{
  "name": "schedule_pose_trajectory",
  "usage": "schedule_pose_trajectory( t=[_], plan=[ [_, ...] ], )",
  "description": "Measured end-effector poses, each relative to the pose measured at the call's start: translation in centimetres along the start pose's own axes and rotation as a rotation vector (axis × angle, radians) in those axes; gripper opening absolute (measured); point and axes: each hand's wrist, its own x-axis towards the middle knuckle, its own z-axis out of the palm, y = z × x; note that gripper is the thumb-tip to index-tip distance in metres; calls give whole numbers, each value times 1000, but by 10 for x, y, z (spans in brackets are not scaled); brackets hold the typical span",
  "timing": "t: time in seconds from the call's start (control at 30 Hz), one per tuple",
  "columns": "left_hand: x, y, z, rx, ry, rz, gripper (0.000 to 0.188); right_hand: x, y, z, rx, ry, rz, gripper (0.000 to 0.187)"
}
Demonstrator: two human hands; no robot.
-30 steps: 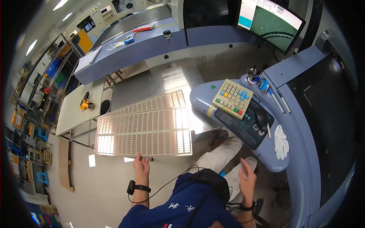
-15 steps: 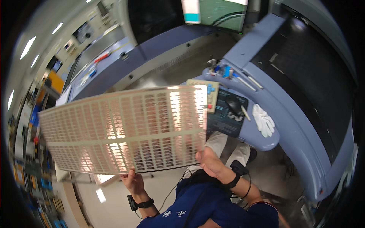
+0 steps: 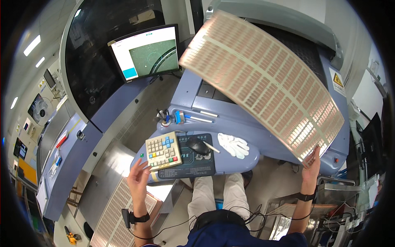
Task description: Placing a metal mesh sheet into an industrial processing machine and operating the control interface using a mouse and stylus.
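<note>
A large, thin copper-coloured circuit board panel with rows of repeated patterns slants over the blue-grey machine at the right. My right hand grips its lower right corner, thumb on the upper face; the fingers beneath are partly hidden. The panel's far end rises toward the machine's dark bed. My left hand is off the panel, fingers apart and holding nothing, just beside the near left corner of a beige keypad. A black mouse rests on a dark mouse pad to the keypad's right.
A white glove and a pen lie on the blue-grey console. Beyond it stands a lit monitor. Similar panels lie low at the left, below my left forearm. A metal cart stands at the lower right.
The panel has swung from my left over to the machine at the right, along with my right hand. My left hand has let go of it. The view has turned right.
</note>
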Motion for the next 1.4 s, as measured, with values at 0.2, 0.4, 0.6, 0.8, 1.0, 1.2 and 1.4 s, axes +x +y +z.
schedule_pose_trajectory(
  t=[0.2,0.4,0.6,0.8,1.0,1.2,1.4],
  plan=[
    [24,-46,-20,-41,162,-188,45,90,-19,-27,-137,81,53,49],
    [30,-101,-50,33,191,-202,42,245,-62,-67,-297,-58,-16,49],
    [72,-112,-36,375,154,-121,39,257,-3,90,-1772,31,-981,65],
    [89,-138,-55,740,166,-38,34,116,97,228,-1885,-497,-827,62],
    [95,-139,-39,759,22,-190,38,128,89,225,-1978,-550,-792,68],
    [93,-136,-37,766,42,-176,37,113,104,225,-1989,-520,-825,77],
    [90,-135,-40,825,33,-125,35,106,107,237,-1985,-537,-820,76]
  ],
)
